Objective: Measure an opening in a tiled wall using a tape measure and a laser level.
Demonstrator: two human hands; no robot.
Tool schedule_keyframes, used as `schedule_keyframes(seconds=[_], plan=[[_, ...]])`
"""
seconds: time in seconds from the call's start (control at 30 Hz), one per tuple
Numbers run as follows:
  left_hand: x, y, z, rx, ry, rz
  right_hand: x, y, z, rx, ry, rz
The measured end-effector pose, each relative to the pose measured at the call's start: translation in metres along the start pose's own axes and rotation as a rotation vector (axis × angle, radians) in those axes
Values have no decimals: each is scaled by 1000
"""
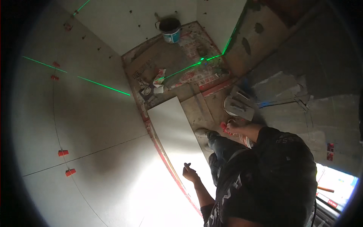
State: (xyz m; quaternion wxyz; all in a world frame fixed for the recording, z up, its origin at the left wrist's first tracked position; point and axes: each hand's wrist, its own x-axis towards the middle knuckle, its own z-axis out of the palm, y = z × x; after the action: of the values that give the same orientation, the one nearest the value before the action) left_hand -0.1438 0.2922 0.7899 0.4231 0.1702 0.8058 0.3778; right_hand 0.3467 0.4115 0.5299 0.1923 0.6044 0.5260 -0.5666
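My right hand [232, 128] is closed on small red plastic pieces [226, 126], above a pale container [246, 140] partly hidden by my arm. Just beyond it, a grey flat trowel [238, 108] lies at the foot of the dark right-hand wall. My left hand [190, 172] is curled over a long white tile panel [168, 119] on the floor; whether anything small is in its fingers I cannot make out. My legs and shoes [202, 132] show beside the panel.
Tiled left wall [90, 121] carries red wedges [63, 153] and green laser lines. At the far floor stand a bucket [170, 34] and a small glowing device [202, 60], near torn packaging [159, 86]. A grey wall [302, 87] rises at right; a bright opening [340, 181] is low right.
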Motion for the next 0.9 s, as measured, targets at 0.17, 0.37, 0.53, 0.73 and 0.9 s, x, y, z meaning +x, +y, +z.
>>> schedule_keyframes(seconds=[0.17,0.37,0.53,0.73,0.9], plan=[[-8,-105,-51,124,8,-95,-79,-148,93,239,-77,-391],[-35,-187,-45,-223,-37,-676,-195,-166,-2,45,-101,-339],[-24,-158,-53,-51,-351,-277,-158,-114,-7,189,345,-185],[4,-66,15,284,-617,294,-75,7,4,1,784,-99],[90,33,85,37,-270,-430,-15,-42,-103,223,441,123]])
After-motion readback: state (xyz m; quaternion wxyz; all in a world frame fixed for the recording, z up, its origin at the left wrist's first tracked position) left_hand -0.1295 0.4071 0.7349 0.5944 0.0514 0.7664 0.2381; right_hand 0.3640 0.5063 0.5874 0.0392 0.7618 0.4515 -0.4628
